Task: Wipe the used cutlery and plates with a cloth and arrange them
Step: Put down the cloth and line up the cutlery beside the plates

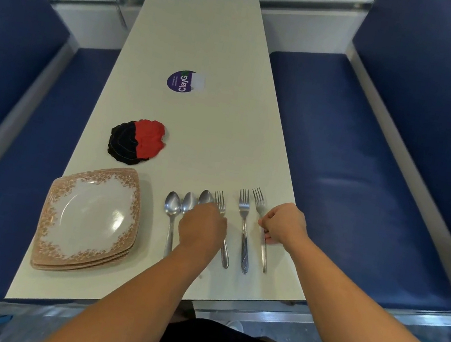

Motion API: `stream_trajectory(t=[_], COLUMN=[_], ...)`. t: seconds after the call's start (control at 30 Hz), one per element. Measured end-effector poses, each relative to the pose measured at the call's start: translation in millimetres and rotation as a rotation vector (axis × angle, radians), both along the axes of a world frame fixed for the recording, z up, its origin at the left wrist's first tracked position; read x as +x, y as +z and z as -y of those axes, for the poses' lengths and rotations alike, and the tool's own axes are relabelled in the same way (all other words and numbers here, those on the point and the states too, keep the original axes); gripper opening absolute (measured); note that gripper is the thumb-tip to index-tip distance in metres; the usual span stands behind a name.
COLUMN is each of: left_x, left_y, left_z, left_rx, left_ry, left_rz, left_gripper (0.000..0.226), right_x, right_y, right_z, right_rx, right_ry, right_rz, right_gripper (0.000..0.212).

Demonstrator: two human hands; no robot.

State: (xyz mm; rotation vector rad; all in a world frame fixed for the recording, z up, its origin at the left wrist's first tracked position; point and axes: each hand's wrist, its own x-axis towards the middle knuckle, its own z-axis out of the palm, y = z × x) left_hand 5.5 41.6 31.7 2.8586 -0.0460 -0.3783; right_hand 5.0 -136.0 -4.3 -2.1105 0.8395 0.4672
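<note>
A stack of square plates (55, 232) with a gold floral rim sits at the near left of the table. To its right lie three spoons (171, 212) and three forks (244, 227) in a row, handles toward me. My left hand (200, 230) rests over the handles of the two right-hand spoons and the leftmost fork; whether it grips any is hidden. My right hand (283, 224) pinches the handle of the rightmost fork (259, 202), which lies on the table. A crumpled red and black cloth (137, 140) lies beyond the plates, untouched.
The long pale table (210, 35) runs away from me, with a round purple sticker (183, 81) at its middle. Blue padded benches (352, 161) flank both sides. The table's near edge is just below the cutlery handles.
</note>
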Motion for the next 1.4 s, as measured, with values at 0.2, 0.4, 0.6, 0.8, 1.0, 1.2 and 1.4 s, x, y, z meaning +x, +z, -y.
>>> stream_trajectory(t=[0.2,0.4,0.6,0.8,1.0,1.2,1.4], left_x=[-3,-3,-8,-11,-9,-5,-8], left_y=[-5,-11,-17,-18,-9,-4,-8], left_z=[-4,0,-6,-11,0,29,36], left_rx=[-0.020,0.025,0.029,0.014,-0.086,-0.176,-0.159], left_ry=[-0.007,-0.013,-0.031,-0.030,-0.075,-0.088,-0.032], left_rz=[-0.026,-0.054,-0.042,-0.044,0.018,-0.037,-0.086], left_gripper=[0.013,0.009,0.013,0.019,0.025,0.026,0.014], right_x=[-2,-7,-9,-9,-11,-13,-14], right_y=[5,4,1,2,5,4,7], right_z=[-5,-5,-13,-14,-16,-17,-18], right_rx=[-0.020,0.009,-0.166,-0.184,-0.185,-0.189,-0.211], right_ry=[0.017,0.020,0.142,0.155,0.142,0.100,0.100], right_rz=[-0.002,0.001,-0.050,-0.062,-0.052,-0.037,-0.040], right_gripper=[0.018,0.012,0.020,0.023,0.021,0.014,0.008])
